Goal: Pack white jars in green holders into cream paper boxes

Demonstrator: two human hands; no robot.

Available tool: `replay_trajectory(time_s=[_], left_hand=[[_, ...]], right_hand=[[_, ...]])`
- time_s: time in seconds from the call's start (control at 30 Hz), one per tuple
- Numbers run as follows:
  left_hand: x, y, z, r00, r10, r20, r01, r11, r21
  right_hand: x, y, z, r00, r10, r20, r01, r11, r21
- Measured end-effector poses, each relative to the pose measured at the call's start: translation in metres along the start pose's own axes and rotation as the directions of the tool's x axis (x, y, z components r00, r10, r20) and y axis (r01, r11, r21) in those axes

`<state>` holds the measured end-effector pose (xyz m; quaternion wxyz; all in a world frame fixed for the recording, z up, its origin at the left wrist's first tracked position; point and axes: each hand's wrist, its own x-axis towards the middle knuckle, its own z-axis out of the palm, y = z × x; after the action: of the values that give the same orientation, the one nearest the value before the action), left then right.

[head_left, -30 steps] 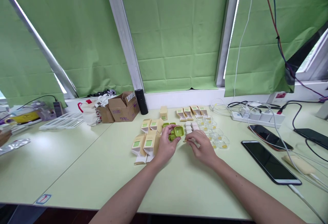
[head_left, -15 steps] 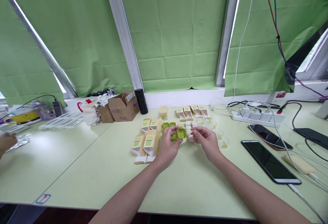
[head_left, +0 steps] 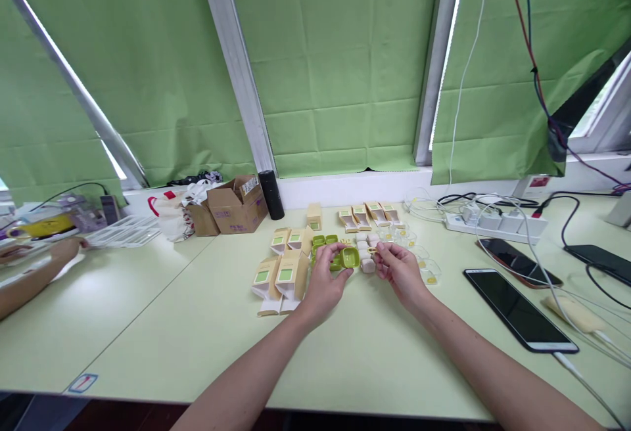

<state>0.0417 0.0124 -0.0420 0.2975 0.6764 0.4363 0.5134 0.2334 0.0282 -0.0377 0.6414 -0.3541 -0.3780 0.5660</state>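
Note:
My left hand [head_left: 329, 280] grips a small green square container [head_left: 350, 258], its hollow side turned toward me. Between the thumb and finger of my right hand [head_left: 400, 272] is a small yellowish piece [head_left: 371, 250], too small to name. Behind my left hand lie more green containers [head_left: 325, 240]. Several whitish rounded blocks [head_left: 367, 265] sit between my hands. Clear plastic cups with yellow spots [head_left: 430, 272] lie beyond my right hand. To the left stand open beige cartons with green labels [head_left: 292, 274].
More open cartons [head_left: 362, 216] stand at the back. A cardboard box [head_left: 237, 206] and a black cylinder [head_left: 271, 195] are by the wall. Phones [head_left: 520, 309], cables and a power strip [head_left: 495, 226] occupy the right. Another person's arm [head_left: 42, 276] reaches in at far left.
My right hand has shifted slightly, and the yellowish piece in it shows more clearly. The green container stays in my left hand. The other person's arms have reached further in at left.

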Motion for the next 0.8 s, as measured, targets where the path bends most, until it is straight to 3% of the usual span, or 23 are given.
replay_trajectory(time_s=[0.57,0.7,0.8], left_hand=[[-0.001,0.000,0.000,1.000,0.002,0.008,-0.002,1.000,-0.012],[-0.001,0.002,0.001,1.000,0.024,0.015,-0.024,1.000,-0.007],[-0.002,0.003,0.001,0.999,0.030,0.025,-0.030,1.000,0.008]], right_hand=[[-0.009,0.011,0.004,0.949,-0.252,0.190,0.289,0.936,-0.201],[-0.011,0.012,0.002,0.930,-0.304,0.206,0.358,0.876,-0.324],[-0.013,0.012,-0.001,0.889,-0.387,0.243,0.456,0.784,-0.421]])
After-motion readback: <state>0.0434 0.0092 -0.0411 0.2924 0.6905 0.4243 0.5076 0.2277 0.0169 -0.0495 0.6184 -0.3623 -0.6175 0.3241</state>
